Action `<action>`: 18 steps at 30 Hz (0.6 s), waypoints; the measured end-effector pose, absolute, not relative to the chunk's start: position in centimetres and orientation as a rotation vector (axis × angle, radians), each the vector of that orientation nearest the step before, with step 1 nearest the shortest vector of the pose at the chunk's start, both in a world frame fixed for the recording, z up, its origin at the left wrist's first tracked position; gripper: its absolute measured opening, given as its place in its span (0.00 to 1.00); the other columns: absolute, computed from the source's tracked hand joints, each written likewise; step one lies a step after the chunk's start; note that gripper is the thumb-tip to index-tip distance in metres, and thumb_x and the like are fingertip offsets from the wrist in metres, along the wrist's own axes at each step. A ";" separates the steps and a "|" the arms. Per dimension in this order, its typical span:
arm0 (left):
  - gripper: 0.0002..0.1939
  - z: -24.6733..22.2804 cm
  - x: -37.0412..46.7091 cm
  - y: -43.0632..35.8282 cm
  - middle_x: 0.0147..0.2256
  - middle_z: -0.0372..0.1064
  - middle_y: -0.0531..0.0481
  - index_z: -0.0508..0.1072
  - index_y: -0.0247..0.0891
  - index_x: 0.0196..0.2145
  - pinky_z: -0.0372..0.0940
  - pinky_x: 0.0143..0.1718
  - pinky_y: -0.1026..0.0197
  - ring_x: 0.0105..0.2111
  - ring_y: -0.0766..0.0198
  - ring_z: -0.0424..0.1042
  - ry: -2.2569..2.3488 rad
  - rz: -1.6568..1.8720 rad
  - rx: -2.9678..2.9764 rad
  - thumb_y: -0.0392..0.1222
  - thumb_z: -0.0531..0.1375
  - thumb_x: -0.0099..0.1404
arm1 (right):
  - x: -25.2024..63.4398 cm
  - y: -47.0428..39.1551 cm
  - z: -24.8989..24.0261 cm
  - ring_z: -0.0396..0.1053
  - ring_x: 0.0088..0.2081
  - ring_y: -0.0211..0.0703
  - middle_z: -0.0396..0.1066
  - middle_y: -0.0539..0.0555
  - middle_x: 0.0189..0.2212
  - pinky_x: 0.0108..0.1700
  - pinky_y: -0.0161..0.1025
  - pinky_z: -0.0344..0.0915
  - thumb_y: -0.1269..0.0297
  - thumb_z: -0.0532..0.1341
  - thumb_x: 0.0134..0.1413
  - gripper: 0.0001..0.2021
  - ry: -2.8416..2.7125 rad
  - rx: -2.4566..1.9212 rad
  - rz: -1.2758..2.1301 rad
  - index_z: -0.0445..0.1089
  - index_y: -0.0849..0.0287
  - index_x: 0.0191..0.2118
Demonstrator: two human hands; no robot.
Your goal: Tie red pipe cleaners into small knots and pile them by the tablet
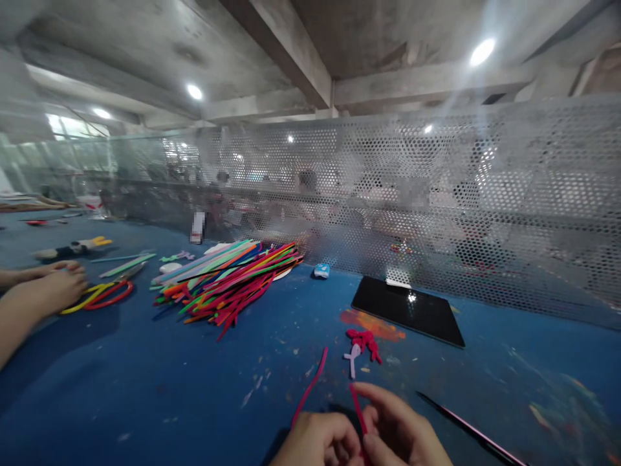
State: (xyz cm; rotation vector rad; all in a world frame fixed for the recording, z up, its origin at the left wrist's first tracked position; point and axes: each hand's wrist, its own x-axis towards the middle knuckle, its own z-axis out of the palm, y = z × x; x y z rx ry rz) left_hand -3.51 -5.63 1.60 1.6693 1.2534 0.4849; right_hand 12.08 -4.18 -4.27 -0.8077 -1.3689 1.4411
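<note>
Over the blue counter (194,382), my R hand (402,430) has its grip pinched on a pink chenille stem (358,409); L hand (317,440) curled alongside, can't tell if clamped. Stem's btwn hands, long axis pointing away, tip slightly L. Prob. light, bendy, fuzzy; best pinched nr tip.

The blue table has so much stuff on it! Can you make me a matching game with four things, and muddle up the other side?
Things:
1. Pink strip
2. Tablet
3. Scissors
4. Pile of strips

Clues:
A. Many colours mixed together
B. Beside another person's hands
C. Between the left hand and right hand nearest the camera
D. Lying flat, with a black, shiny screen

Right pairs: 1-C, 2-D, 3-B, 4-A.
</note>
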 end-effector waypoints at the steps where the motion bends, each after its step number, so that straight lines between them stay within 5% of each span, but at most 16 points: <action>1: 0.06 1.6 -3.5 -5.6 0.15 0.51 0.60 0.68 0.34 0.22 0.48 0.19 0.71 0.17 0.74 0.52 1.267 0.490 1.661 0.39 0.56 0.51 | 12.2 -4.0 -4.0 0.63 0.22 0.34 0.66 0.48 0.23 0.25 0.31 0.58 0.55 0.66 0.38 0.23 -1.340 -0.792 1.513 0.67 0.57 0.43; 6: 0.05 1.4 -3.2 -5.6 0.16 0.56 0.59 0.68 0.34 0.25 0.48 0.17 0.72 0.16 0.74 0.55 1.312 0.534 1.520 0.38 0.55 0.52 | 12.6 -3.5 -2.1 0.60 0.15 0.28 0.64 0.46 0.16 0.19 0.26 0.55 0.56 0.68 0.36 0.15 -1.239 -0.816 1.813 0.66 0.62 0.25; 10: 0.09 1.4 -3.0 -5.8 0.21 0.64 0.55 0.66 0.35 0.28 0.57 0.20 0.71 0.17 0.72 0.64 1.141 0.600 1.363 0.43 0.53 0.56 | 12.4 -4.0 -1.4 0.64 0.16 0.31 0.66 0.47 0.15 0.18 0.28 0.59 0.54 0.67 0.37 0.18 -1.140 -0.782 1.819 0.62 0.62 0.25; 18: 0.08 2.2 -3.2 -6.5 0.26 0.71 0.51 0.70 0.33 0.29 0.60 0.24 0.70 0.22 0.70 0.67 1.172 0.617 1.449 0.41 0.58 0.53 | 12.5 -5.2 -0.3 0.62 0.16 0.31 0.64 0.46 0.16 0.20 0.29 0.61 0.55 0.65 0.42 0.15 -1.352 -0.948 1.530 0.62 0.61 0.24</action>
